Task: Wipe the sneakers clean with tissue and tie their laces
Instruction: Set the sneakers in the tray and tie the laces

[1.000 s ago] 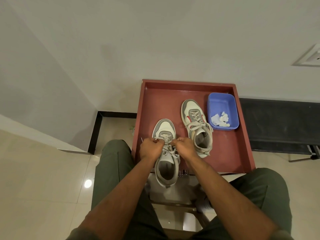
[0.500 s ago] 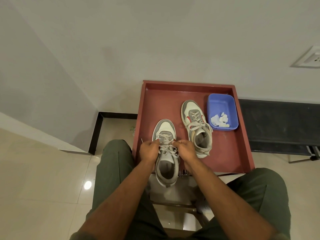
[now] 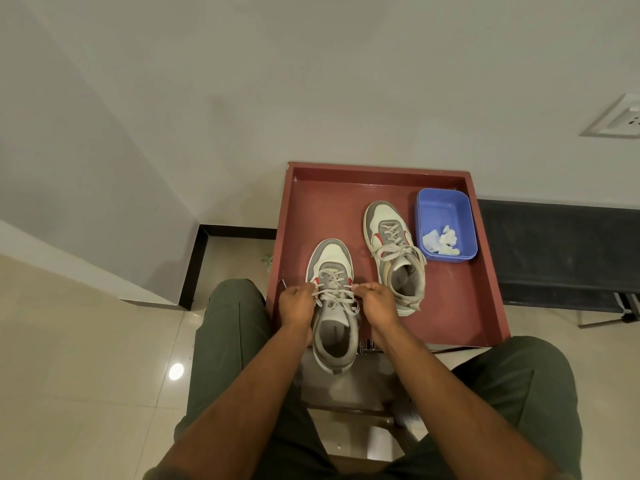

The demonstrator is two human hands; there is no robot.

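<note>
The near grey-and-white lace-up sneaker [image 3: 332, 306] lies at the front edge of the shallow red-brown tray [image 3: 478, 306], its laces [image 3: 334, 297] mid-tie: the left hand [image 3: 297, 304] and right hand [image 3: 375, 303] are each closed on a lace end, drawn apart to either side. Beyond it, the second matching sneaker [image 3: 394, 254] already looks tied. Crumpled white tissue [image 3: 441, 240] sits in the blue plastic tub [image 3: 446, 206], so wiping seems finished.

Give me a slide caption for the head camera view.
Both hands pull laces on the near grey-and-white sneaker in a red tray.
</note>
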